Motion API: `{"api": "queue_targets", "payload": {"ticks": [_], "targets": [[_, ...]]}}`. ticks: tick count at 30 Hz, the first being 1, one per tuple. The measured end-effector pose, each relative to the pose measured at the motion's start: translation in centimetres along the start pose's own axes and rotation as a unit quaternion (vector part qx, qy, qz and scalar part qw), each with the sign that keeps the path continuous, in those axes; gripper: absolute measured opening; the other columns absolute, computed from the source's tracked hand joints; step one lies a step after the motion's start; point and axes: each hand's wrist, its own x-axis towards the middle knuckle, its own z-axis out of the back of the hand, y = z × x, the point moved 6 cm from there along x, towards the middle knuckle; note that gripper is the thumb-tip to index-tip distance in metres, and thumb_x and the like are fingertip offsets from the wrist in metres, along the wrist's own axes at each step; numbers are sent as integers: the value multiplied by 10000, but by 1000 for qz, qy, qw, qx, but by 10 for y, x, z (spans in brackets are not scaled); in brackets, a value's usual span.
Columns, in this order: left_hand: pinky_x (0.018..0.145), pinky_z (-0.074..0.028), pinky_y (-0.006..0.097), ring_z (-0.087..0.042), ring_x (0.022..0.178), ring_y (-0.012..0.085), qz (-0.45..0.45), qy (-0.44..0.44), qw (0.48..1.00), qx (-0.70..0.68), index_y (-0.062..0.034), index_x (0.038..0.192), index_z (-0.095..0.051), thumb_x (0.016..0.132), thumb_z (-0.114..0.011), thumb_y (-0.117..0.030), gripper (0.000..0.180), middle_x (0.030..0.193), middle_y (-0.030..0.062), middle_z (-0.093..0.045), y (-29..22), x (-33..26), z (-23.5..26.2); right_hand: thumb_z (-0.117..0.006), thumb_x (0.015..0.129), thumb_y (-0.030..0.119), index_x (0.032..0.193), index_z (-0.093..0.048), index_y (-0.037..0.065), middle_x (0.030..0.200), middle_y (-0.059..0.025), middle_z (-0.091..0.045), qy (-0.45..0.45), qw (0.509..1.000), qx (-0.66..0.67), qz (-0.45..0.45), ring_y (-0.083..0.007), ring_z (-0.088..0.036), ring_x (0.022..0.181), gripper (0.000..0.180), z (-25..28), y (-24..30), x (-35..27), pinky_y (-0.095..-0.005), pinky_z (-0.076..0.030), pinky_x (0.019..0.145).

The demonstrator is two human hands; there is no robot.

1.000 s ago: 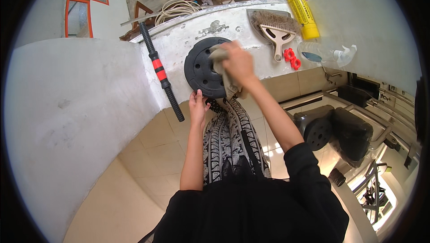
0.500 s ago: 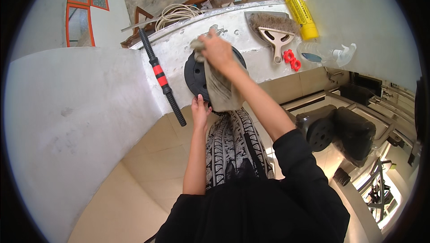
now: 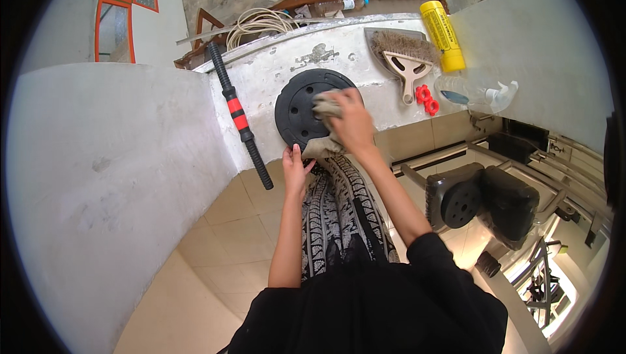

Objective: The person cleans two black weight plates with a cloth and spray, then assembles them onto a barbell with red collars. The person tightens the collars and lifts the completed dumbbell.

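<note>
- Black weight plate (image 3: pixel 298 107) at the near edge of the white ledge (image 3: pixel 257 109), between the dumbbell bar (image 3: pixel 236 113) and the brush (image 3: pixel 405 64).
- Right hand (image 3: pixel 354 122) closed around a bunched grey-beige cloth (image 3: pixel 324 105), over the plate's face.
- Left hand (image 3: pixel 295 170) partly curled, thumb at the plate's near rim; from here I can't tell whether it grips.
- Two red collars (image 3: pixel 426 99) beside the brush handle.

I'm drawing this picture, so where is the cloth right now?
In the head view, the cloth is near the middle, right of the red-and-black bar, bunched in the right hand against the black weight plate.
</note>
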Motion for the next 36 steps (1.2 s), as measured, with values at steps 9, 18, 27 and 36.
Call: {"api": "queue_targets", "payload": {"ticks": [9, 18, 27, 36], "targets": [[832, -489, 367, -499, 992, 157, 13, 10, 999, 38, -9, 1223, -361, 942, -429, -338, 438, 1145, 82, -477, 1, 4, 3, -654, 715, 211, 1001, -607, 143, 980, -111, -511, -31, 998, -47, 18, -318, -584, 831, 297, -24, 8, 101, -398, -488, 701], [865, -471, 387, -513, 1024, 198, 16, 5, 999, 28, -5, 1203, -382, 938, -435, -346, 435, 1175, 90, -472, -1, 2, 3, -667, 708, 132, 1049, -590, 106, 969, -96, -515, -54, 995, 23, -83, -308, -566, 863, 351, 21, -49, 3, -377, -458, 724], [866, -480, 386, -508, 1012, 194, -9, 21, 999, 47, -33, 1208, -382, 950, -417, -291, 367, 1175, 83, -468, 9, 7, 5, -665, 627, 74, 925, -621, 156, 973, -44, -547, 7, 977, -91, 193, -238, -582, 826, 312, -52, 47, 42, -340, -501, 658], [854, -496, 367, -512, 1020, 220, 4, 20, 1000, 23, 16, 1226, -331, 943, -426, -318, 448, 1147, 113, -464, 2, 6, 1, -613, 771, 276, 1056, -619, 72, 1046, -178, -549, -37, 996, 32, -74, -349, -568, 908, 351, 3, -59, 74, -394, -460, 793]]}}
